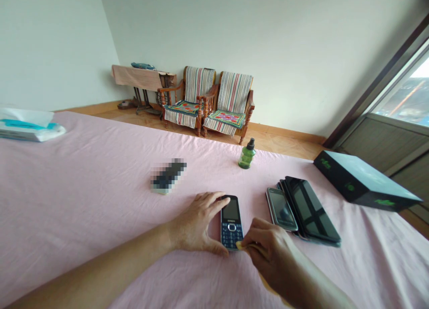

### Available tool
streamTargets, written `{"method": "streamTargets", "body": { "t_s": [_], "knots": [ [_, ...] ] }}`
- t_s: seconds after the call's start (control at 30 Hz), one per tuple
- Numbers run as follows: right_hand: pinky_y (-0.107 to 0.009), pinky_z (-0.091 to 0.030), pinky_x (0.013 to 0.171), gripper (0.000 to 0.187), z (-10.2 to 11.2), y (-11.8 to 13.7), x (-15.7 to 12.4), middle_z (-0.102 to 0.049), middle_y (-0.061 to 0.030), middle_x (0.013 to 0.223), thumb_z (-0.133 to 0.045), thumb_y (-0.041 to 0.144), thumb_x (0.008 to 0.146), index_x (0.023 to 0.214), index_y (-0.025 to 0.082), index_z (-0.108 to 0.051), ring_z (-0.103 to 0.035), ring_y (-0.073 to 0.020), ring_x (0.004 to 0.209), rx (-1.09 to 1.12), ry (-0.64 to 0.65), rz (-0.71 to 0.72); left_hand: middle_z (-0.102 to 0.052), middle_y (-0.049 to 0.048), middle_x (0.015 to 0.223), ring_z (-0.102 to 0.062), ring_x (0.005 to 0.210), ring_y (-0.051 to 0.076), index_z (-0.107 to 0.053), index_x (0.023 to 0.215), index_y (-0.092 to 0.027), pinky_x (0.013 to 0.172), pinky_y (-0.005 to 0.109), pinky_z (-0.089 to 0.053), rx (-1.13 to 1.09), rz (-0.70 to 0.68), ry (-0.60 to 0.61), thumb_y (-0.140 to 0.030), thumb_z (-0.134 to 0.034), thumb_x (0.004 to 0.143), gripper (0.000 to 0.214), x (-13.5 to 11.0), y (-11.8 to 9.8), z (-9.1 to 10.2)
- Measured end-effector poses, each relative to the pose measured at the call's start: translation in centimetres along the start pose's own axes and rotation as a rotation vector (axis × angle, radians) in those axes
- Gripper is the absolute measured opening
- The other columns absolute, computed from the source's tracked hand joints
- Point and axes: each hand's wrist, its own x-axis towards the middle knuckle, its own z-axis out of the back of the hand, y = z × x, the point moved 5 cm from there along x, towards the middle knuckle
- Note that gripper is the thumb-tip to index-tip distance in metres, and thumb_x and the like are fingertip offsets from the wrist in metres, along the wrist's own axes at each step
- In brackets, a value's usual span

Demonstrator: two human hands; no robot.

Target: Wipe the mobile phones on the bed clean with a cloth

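A dark keypad phone [231, 227] lies face up on the pink bedsheet, its screen at the far end. My left hand [197, 222] grips it from the left side, fingertips at the top edge and thumb by the lower corner. In my right hand [268, 242] a yellow cloth [239, 245] is pinched, a tip of it touching the lower right of the keypad. More of the cloth hangs below that hand. Right of the phone lies a touchscreen phone [282, 208], leaning against a stack of dark tablets [313, 210].
A green spray bottle [247, 156] stands beyond the phone. A blurred-out dark object [168, 175] lies to the left. A tissue pack [31, 129] is at the far left, a black box [365, 181] at the right. Two wooden chairs [228, 105] stand past the bed's edge.
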Motion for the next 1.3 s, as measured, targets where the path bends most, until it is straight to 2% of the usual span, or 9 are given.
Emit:
{"method": "streamTargets", "body": {
  "t_s": [0.3, 0.53, 0.83, 1.03, 1.2, 1.3],
  "knots": [
    [-0.022, -0.036, 0.056, 0.029, -0.7, 0.7, 0.0, -0.055, -0.0009, 0.074, -0.048, 0.002, 0.085, 0.065, 0.016, -0.063, -0.055, -0.0098, 0.064, 0.009, 0.030, -0.005, -0.037, 0.0150, 0.145, -0.035, 0.131, 0.036, -0.038, 0.141, -0.020, 0.108, 0.051, -0.028, 0.000, 0.000, -0.001, -0.070, -0.071, 0.062, 0.099, 0.0, 0.0, 0.0],
    [-0.022, -0.037, 0.059, 0.028, -1.2, 1.5, 0.3, -0.058, -0.0021, 0.082, -0.047, 0.002, 0.085, 0.067, 0.016, -0.063, -0.057, -0.0103, 0.071, 0.080, -0.010, 0.054, -0.039, 0.0139, 0.143, -0.038, 0.129, 0.036, -0.039, 0.140, -0.021, 0.107, 0.050, -0.029, -0.025, 0.000, -0.022, -0.065, -0.073, 0.061, 0.096, 0.1, -0.1, 0.1],
    [-0.021, -0.037, 0.060, 0.029, -2.1, 1.7, 0.6, -0.057, -0.0019, 0.080, -0.048, -0.002, 0.083, 0.066, 0.016, -0.064, -0.056, -0.0103, 0.069, 0.023, 0.007, 0.005, -0.040, 0.0146, 0.142, -0.039, 0.128, 0.036, -0.041, 0.138, -0.020, 0.106, 0.050, -0.030, -0.026, 0.004, -0.039, -0.062, -0.076, 0.060, 0.095, 0.1, 0.0, 0.0],
    [-0.021, -0.037, 0.060, 0.027, -2.3, 2.0, 0.7, -0.056, -0.0021, 0.079, -0.049, 0.000, 0.085, 0.070, 0.016, -0.066, -0.055, -0.0104, 0.067, 0.027, -0.022, 0.018, -0.041, 0.0144, 0.142, -0.040, 0.127, 0.036, -0.042, 0.137, -0.020, 0.106, 0.050, -0.030, -0.022, 0.000, -0.044, -0.060, -0.076, 0.059, 0.094, 0.1, 0.1, -0.1],
    [-0.021, -0.036, 0.057, 0.027, -2.6, 2.6, 1.1, -0.054, -0.0019, 0.076, -0.050, 0.001, 0.084, 0.068, 0.015, -0.065, -0.054, -0.0106, 0.065, -0.016, 0.007, 0.014, -0.041, 0.0150, 0.141, -0.040, 0.127, 0.035, -0.042, 0.137, -0.019, 0.106, 0.049, -0.030, -0.022, -0.002, -0.041, -0.058, -0.076, 0.060, 0.092, 0.1, 0.2, -0.1],
    [-0.022, -0.037, 0.060, 0.027, -2.4, 2.4, 0.9, -0.055, -0.0022, 0.080, -0.050, 0.001, 0.084, 0.073, 0.017, -0.067, -0.055, -0.0111, 0.068, 0.007, 0.019, 0.025, -0.041, 0.0146, 0.141, -0.040, 0.127, 0.035, -0.042, 0.137, -0.019, 0.106, 0.048, -0.030, -0.021, -0.011, -0.047, -0.058, -0.075, 0.061, 0.091, 0.1, 0.0, 0.0]
  ]
}}
